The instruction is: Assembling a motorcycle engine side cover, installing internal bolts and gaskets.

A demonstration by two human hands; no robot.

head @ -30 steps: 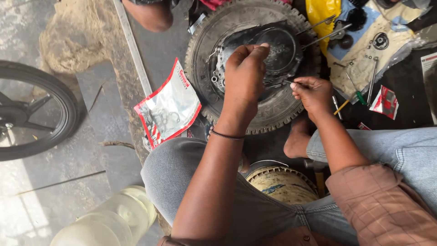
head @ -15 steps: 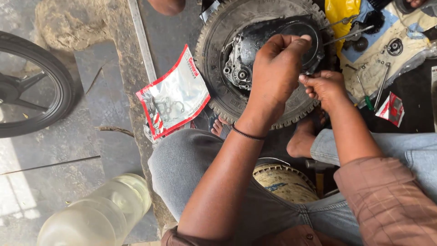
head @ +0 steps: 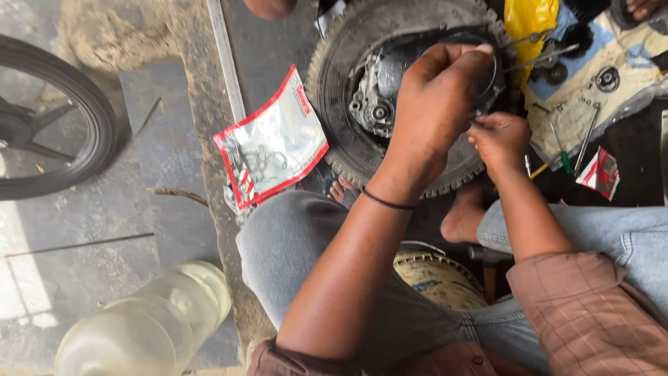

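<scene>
A knobby tyre [head: 332, 104] lies flat on the floor with a dark metal engine assembly [head: 379, 94] resting inside it. My left hand [head: 435, 104] hovers over the assembly, fingers bunched and pinched on a thin round ring-shaped part [head: 495, 69] at its right edge. My right hand [head: 498, 138] sits just right of and below the left, fingertips pinched together on something small that I cannot make out. A black band circles my left wrist. I am seated, my knees in blue jeans on either side.
A red-edged clear packet of gaskets [head: 271, 147] lies left of the tyre. A motorcycle wheel [head: 49, 122] stands far left. A cloudy plastic bottle [head: 149, 324] lies bottom left. Screwdrivers [head: 560, 154], small parts and a yellow bag [head: 529, 28] crowd the upper right.
Both hands have drawn closer together over the assembly's right side; the right hand has moved in toward the left. The view has shifted so the tyre sits further right.
</scene>
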